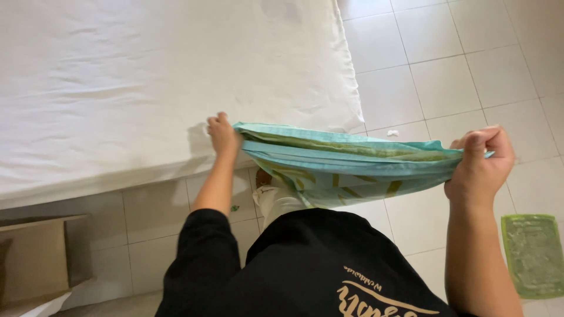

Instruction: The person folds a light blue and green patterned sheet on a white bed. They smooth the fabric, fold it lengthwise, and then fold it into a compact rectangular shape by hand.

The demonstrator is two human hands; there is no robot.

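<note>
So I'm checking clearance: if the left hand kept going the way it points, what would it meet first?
The left hand, gripping the teal cloth, points toward the white bed. It would probably meet the mattress top first, though depth is unclear.

Bed, tiles, mat and box around the stretch

Beyond the left fingers spreads a wide white-sheeted mattress [147,76], its edge running just past them; pale square floor tiles [446,70] lie beyond the right fingers, a tiny white scrap [392,133] between both sets of fingers; a green rectangular floor mat [533,255] sits below the right fingers, a brown cardboard box [35,261] well below the left ones.
</note>
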